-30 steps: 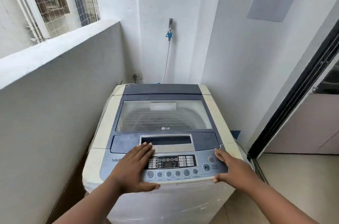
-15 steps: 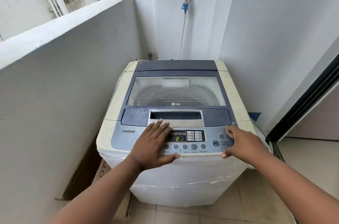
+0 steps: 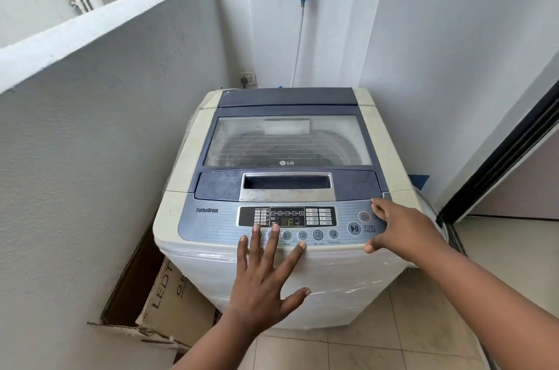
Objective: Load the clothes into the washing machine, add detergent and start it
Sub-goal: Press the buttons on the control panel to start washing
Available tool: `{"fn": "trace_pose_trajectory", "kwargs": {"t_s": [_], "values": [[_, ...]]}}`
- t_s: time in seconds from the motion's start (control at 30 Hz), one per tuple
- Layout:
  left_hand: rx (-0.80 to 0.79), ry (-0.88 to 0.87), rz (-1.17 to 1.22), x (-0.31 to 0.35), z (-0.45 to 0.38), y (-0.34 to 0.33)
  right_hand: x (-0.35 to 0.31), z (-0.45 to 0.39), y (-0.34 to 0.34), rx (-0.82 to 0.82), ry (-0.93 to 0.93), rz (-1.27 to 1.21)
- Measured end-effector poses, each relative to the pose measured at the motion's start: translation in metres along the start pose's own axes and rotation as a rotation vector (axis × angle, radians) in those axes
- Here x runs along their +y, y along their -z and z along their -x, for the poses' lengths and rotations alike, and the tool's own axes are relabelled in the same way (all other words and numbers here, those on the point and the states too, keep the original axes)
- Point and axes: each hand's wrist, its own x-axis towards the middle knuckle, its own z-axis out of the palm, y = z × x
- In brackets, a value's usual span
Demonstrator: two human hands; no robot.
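Cream plastic and blue-grey trim make up the top-loading washing machine (image 3: 193,157) that fills the centre of the frame, standing on a pale tiled floor (image 3: 423,324) in a narrow corner between grey walls. Its clear, blue-framed lid (image 3: 287,142) is closed, and the drum underneath shows only dimly through it. Across the near edge of the top runs the striped silver-blue control panel (image 3: 211,227), with a dark display (image 3: 287,216) lit with faint digits and a row of round buttons below it. The left hand (image 3: 263,282), in the lower centre of the frame, is spread flat with fingers released, holding nothing; its fingertips (image 3: 274,229) lie over the leftmost round buttons, though whether they press is unclear. The right hand (image 3: 402,227), at the lower right of the machine, is also open and empty, thumb at the panel's front rim and fingers reaching beside the round power button (image 3: 364,216) and the start/pause button (image 3: 354,229). A brown cardboard box (image 3: 163,303) sits on the floor at the lower left, wedged beside the machine. A white hose (image 3: 299,42) hangs from a wall tap at the upper centre.
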Motion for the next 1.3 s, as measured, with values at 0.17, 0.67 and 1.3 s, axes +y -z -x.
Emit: {"fn": "trace_pose_trajectory", "kwargs": {"t_s": [0.17,0.67,1.3], "values": [[0.063,0.098,-0.010,0.010,0.013,-0.005,0.001,0.001,-0.001,0.004,0.000,-0.008],[-0.171,0.209,0.154,0.001,0.021,0.019,0.002,0.000,0.000,-0.004,0.002,-0.027],[-0.394,0.288,0.155,0.021,-0.010,0.054,0.010,-0.010,-0.005,0.006,0.023,-0.047]]}}
